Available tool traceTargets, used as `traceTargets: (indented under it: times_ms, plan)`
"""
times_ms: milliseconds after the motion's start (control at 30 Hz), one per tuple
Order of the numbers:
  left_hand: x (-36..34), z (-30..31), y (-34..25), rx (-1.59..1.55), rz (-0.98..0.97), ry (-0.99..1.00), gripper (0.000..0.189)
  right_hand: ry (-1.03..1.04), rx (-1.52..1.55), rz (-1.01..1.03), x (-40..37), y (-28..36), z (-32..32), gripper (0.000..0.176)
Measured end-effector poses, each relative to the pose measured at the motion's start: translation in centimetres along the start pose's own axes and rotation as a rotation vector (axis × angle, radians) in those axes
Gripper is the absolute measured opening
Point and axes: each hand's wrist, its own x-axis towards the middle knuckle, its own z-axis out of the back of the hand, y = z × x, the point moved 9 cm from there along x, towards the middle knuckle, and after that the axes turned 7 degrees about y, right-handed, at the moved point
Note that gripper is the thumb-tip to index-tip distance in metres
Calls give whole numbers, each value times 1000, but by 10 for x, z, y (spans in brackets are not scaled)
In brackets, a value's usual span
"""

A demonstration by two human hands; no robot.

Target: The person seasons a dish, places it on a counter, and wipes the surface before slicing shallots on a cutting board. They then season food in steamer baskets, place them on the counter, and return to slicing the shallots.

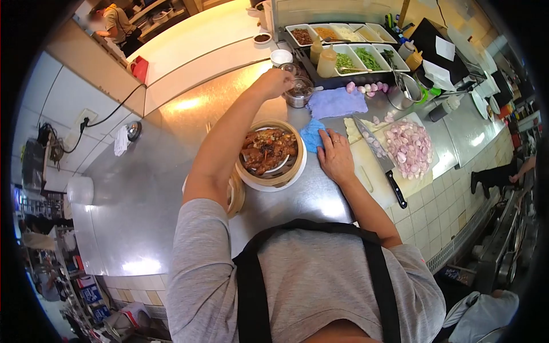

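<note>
My left hand [274,84] reaches out over small round metal containers [298,98] with its fingers curled together; whatever they pinch is too small to make out. Below that arm sits a round bamboo steamer [301,164] on a white plate, holding a dish of brown sauced meat [264,150]. Part of a second bamboo steamer [236,197] shows beside my left forearm. My right hand [337,155] lies flat on the steel counter, fingers apart, its fingertips touching a crumpled blue cloth [311,137].
Right of my right hand, a black-handled knife [396,190] lies on a cutting board [366,171] with chopped shallots [409,147]. Behind are a purple towel [337,103], squeeze bottles [327,62] and white topping trays [366,59]. A service bell [134,131] stands left. Another person [117,26] works beyond the pass.
</note>
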Motion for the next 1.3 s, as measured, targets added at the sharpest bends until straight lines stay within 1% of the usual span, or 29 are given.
traceTargets:
  times_ms: [33,133,233,300,367,433,533,567,633,733,833,933,1033,1167,1233,1300]
  plan:
    - [-13,9,6,-1,67,18,30,4,0,0,0,0,-1,48]
    - [-66,39,31,-132,82,-114,32,-23,-5,12,-2,0,-1,49]
    - [-153,67,45,-171,199,-205,34,-39,-7,28,-2,0,-1,49]
    - [-217,71,69,-208,311,-258,35,-56,-12,23,-2,-2,-1,48]
    - [-287,64,97,-198,469,-313,35,-25,-4,13,0,0,-5,45]
    - [-353,48,117,-171,618,-383,34,-45,-39,36,-1,0,-9,47]
    - [-421,11,126,-133,771,-366,34,-48,-50,51,-1,1,-11,47]
    - [-436,-4,131,-290,812,-384,34,-46,-49,48,0,1,-11,47]
    - [-447,-29,126,-606,869,-413,35,-43,-59,50,0,3,-11,46]
    - [-446,-34,110,-736,841,-527,36,-46,-68,49,-1,4,-11,46]
    - [-445,-27,103,-652,828,-534,35,-58,-70,65,-2,4,-10,45]
    - [-441,-21,94,-547,884,-379,35,-59,-70,55,-2,4,-9,46]
    - [-438,-13,84,-603,790,-387,40,-58,-67,37,-2,3,-7,46]
    - [-427,-14,70,-453,849,-386,43,-54,-58,23,-4,2,-5,46]
    - [-425,-15,69,-417,875,-419,43,-55,-54,22,-4,1,-5,46]
    - [-424,-17,72,-327,871,-402,43,-59,-53,12,-5,-2,-6,46]
